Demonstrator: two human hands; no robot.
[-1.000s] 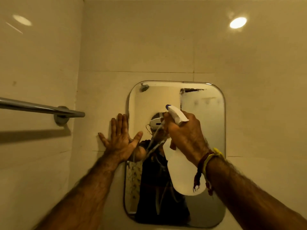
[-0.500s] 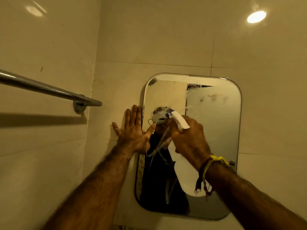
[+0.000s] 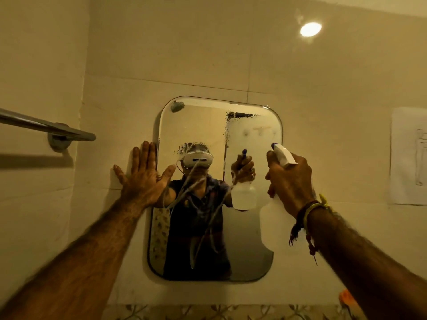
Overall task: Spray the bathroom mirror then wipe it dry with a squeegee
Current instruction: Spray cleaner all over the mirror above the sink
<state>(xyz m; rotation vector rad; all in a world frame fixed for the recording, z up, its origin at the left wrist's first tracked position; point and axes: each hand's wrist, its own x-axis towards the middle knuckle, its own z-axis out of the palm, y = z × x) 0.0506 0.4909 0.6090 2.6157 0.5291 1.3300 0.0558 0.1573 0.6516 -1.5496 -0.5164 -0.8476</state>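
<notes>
**Spraying in hand, squeegee not in view**

A rail (image 3: 46,129) juts from the left wall. The left hand (image 3: 144,179) lies flat, fingers straight, on the tile at the mirror (image 3: 251,262) edge. Wet streaks run down the glass. The right hand (image 3: 290,179) grasps the bottle (image 3: 273,224), nozzle toward the upper right; likely more spray there next. A paper (image 3: 409,155) hangs far right

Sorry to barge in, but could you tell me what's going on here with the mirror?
A person is cleaning a bathroom mirror fixed to a tiled wall. The right hand grips a white spray bottle with its nozzle aimed at the glass, while the left hand rests flat against the wall at the mirror's left edge. Liquid streaks down the middle of the glass and the upper right part looks misted. No squeegee is in view, so wiping has not begun.
</notes>
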